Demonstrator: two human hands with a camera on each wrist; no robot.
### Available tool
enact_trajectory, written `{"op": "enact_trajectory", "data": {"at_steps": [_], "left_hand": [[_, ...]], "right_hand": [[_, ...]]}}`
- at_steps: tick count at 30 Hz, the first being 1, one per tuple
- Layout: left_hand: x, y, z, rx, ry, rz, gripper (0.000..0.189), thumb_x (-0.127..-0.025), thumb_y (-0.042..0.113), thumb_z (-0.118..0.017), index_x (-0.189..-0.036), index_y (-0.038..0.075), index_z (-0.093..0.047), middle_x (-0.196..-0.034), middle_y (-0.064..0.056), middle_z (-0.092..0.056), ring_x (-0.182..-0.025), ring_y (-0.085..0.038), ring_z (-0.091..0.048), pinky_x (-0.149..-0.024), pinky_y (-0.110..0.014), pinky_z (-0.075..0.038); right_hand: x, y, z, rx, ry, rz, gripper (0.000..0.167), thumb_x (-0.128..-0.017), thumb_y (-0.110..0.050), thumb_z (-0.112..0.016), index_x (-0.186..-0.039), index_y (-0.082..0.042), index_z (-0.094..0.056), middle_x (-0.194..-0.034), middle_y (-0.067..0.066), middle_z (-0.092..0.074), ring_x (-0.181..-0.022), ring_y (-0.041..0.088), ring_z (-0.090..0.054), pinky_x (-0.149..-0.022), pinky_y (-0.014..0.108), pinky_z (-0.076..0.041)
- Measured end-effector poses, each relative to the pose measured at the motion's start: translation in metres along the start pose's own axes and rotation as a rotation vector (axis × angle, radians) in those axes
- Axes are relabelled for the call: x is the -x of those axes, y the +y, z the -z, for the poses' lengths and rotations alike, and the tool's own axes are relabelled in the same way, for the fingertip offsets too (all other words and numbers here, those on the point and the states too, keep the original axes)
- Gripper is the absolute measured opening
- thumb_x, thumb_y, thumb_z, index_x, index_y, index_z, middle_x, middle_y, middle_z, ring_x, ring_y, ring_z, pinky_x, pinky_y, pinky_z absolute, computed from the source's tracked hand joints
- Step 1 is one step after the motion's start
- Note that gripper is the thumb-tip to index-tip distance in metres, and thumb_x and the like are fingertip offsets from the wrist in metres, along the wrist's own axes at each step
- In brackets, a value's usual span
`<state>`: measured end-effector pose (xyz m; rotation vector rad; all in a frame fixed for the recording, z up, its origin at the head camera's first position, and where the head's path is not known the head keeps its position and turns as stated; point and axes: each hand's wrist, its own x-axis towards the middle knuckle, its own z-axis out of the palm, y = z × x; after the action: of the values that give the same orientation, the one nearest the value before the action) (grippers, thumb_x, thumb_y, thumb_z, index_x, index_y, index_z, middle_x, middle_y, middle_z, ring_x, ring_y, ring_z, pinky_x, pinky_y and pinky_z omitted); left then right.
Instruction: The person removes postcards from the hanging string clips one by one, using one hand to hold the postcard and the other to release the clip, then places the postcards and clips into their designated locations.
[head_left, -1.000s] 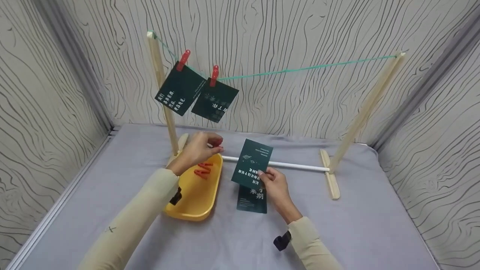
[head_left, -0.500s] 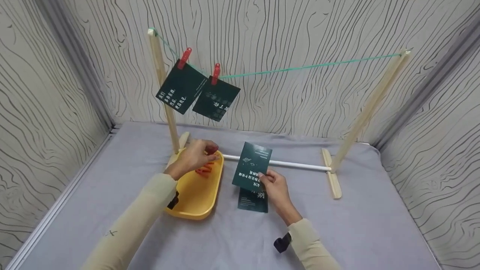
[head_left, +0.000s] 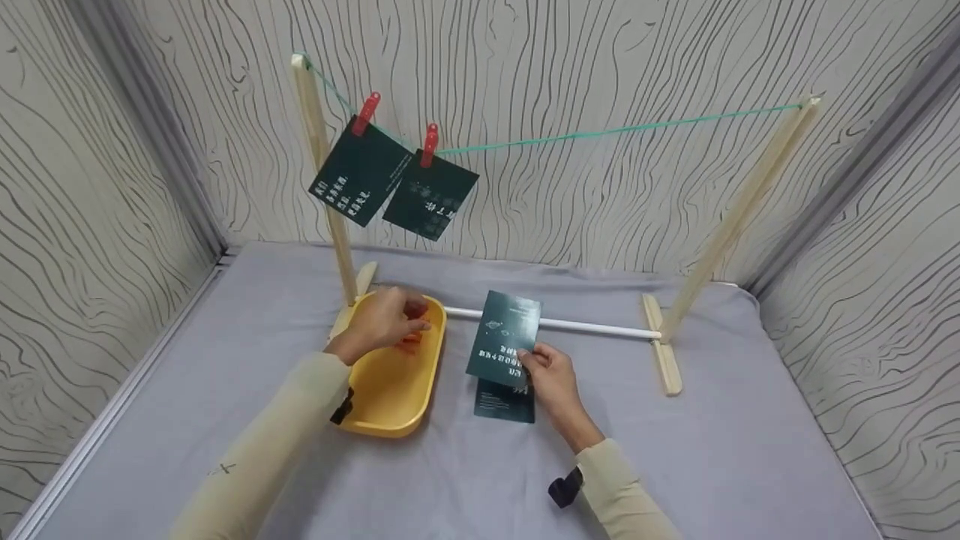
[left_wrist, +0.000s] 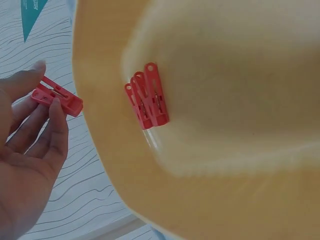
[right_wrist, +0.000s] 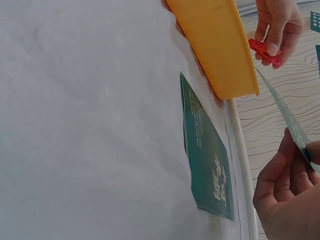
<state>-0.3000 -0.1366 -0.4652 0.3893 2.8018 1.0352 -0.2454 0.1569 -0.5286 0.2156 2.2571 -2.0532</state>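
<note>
1. Over the last second your left hand has moved toward you, and in the head view it now covers more of the far end of the yellow plastic tray.
2. Your right hand has shifted less: the printed green card it holds sits slightly lower, hiding more of the lower cards on the cloth.
3. Your left fingers pinch a red plastic clip above the tray rim; your right thumb and fingers pinch the held card near its right edge.
4. So clip and card are both in hand but well apart, and this card, as I judge it, is not yet fastened.
5. Inside the tray, a few more red clips lie overlapping against one wall; the overlap makes their number uncertain.
6. Above, two green cards hang tilted from the green cord toward its left end, each under one red peg.
</note>
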Motion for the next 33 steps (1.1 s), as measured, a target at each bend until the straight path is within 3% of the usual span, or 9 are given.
{"op": "enact_trajectory", "data": {"at_steps": [5,7,14,20,25,33], "left_hand": [[0.000,-0.006,-0.005,-0.055,-0.046,-0.018,0.019,-0.094,0.015,-0.080,-0.109,0.003,-0.079,-0.093,-0.009,-0.076,-0.075,-0.017,-0.067,-0.069,-0.026,-0.062],[0.000,-0.008,-0.006,-0.080,-0.063,-0.029,0.015,-0.094,0.014,-0.080,-0.105,0.003,-0.079,-0.088,-0.007,-0.074,-0.073,-0.017,-0.065,-0.068,-0.026,-0.060],[-0.002,-0.011,-0.007,-0.155,-0.122,-0.044,0.014,-0.095,0.011,-0.078,-0.106,0.002,-0.079,-0.084,-0.006,-0.072,-0.077,-0.021,-0.062,-0.073,-0.029,-0.057],[0.000,-0.016,-0.009,-0.199,-0.140,-0.076,0.010,-0.095,0.007,-0.077,-0.103,0.002,-0.079,-0.079,-0.004,-0.066,-0.076,-0.020,-0.059,-0.071,-0.027,-0.050],[0.001,-0.018,-0.010,-0.223,-0.147,-0.101,0.005,-0.094,0.005,-0.076,-0.098,0.003,-0.078,-0.075,-0.003,-0.061,-0.075,-0.019,-0.057,-0.071,-0.027,-0.047],[0.003,-0.018,-0.011,-0.256,-0.173,-0.121,0.007,-0.095,0.009,-0.077,-0.101,0.004,-0.079,-0.082,-0.003,-0.067,-0.079,-0.020,-0.058,-0.079,-0.032,-0.054]], "right_hand": [[-0.001,0.004,0.001,-0.001,0.001,0.000,0.024,-0.104,-0.011,-0.062,-0.116,0.009,-0.068,-0.092,0.007,-0.078,-0.074,0.008,-0.066,-0.065,0.023,-0.054],[-0.002,0.005,0.002,0.003,0.005,0.004,0.022,-0.103,-0.010,-0.063,-0.114,0.008,-0.069,-0.089,0.004,-0.076,-0.073,0.008,-0.064,-0.065,0.023,-0.053],[-0.001,0.007,0.003,-0.018,0.003,0.007,0.026,-0.103,-0.009,-0.063,-0.119,0.010,-0.069,-0.095,0.009,-0.079,-0.077,0.007,-0.067,-0.068,0.022,-0.056],[-0.001,0.010,0.003,0.009,0.002,0.011,0.020,-0.101,-0.010,-0.065,-0.107,0.008,-0.069,-0.086,0.003,-0.076,-0.072,0.006,-0.063,-0.066,0.020,-0.051],[-0.001,0.014,0.004,0.019,0.000,-0.002,0.023,-0.102,-0.008,-0.064,-0.116,0.009,-0.071,-0.094,0.007,-0.079,-0.077,0.005,-0.068,-0.069,0.020,-0.055],[0.000,0.015,0.004,0.098,0.008,-0.049,0.018,-0.103,-0.013,-0.064,-0.106,0.004,-0.072,-0.086,0.002,-0.078,-0.073,0.006,-0.066,-0.064,0.021,-0.052]]}}
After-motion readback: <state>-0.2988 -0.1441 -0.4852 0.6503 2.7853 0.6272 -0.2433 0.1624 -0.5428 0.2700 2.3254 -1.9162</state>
